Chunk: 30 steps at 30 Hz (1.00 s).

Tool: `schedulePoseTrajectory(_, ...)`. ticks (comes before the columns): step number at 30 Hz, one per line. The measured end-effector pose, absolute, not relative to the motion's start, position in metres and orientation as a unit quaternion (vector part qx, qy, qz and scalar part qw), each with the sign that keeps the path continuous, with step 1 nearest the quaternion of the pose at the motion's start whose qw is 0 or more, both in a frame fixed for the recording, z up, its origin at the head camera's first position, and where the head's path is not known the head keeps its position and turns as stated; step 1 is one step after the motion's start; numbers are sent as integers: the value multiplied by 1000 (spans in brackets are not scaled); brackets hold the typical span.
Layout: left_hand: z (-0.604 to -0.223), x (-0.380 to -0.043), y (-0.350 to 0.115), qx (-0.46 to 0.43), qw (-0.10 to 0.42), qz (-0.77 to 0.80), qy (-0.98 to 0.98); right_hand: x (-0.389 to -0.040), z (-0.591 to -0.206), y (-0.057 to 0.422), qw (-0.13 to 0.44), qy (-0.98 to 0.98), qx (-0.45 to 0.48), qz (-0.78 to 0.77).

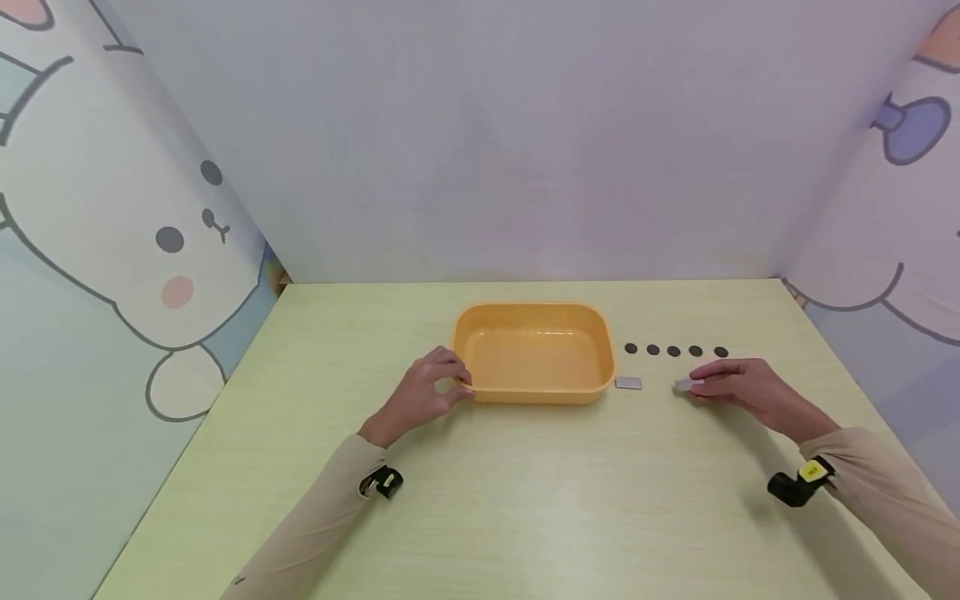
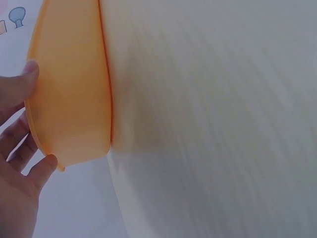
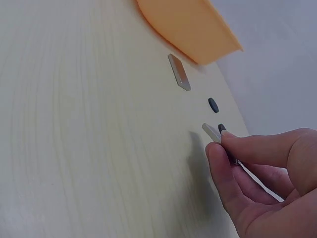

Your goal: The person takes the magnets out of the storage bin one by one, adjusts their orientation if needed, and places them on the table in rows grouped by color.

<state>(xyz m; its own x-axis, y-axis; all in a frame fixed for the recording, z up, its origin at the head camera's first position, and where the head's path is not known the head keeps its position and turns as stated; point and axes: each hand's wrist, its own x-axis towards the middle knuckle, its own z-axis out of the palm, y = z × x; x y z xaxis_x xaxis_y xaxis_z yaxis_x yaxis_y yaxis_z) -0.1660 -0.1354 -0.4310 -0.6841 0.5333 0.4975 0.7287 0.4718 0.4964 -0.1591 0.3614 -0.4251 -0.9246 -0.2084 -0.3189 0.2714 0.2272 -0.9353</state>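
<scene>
An orange plastic basin (image 1: 532,395) stands on the table, and my left hand (image 1: 426,387) pinches its rim at the near left corner. The left wrist view shows fingertips (image 2: 30,69) along the basin's edge. To the right, my right hand (image 1: 742,390) holds a small flat silver metal block (image 1: 684,385) between thumb and fingers, close over the tabletop. Its end (image 3: 210,131) pokes out past the fingertips in the right wrist view; the rest is hidden by the fingers. A second silver block (image 1: 628,383) lies flat beside the basin's right side.
Several black discs (image 1: 673,352) lie in a row right of the basin, behind the silver blocks. The pale wood-grain table (image 1: 525,500) meets a plain wall (image 1: 517,167) at the back. Walls with cartoon prints (image 1: 97,208) flank both sides.
</scene>
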Motion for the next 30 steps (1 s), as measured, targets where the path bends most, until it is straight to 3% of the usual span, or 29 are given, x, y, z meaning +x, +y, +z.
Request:
schedulePoseTrajectory(13, -434, -164, -136, -362, 137, -347, -854, -159, -428, 349, 69, 922, -35, -379)
schedulePoseTrajectory(25, -428, -156, -136, -365, 150, -353, -848, -159, -432, 347, 61, 933, -61, -349)
schedulePoseTrajectory(30, -424, -147, -148, -316, 141, -381, -858, -152, -428, 346, 42, 935, -67, -345)
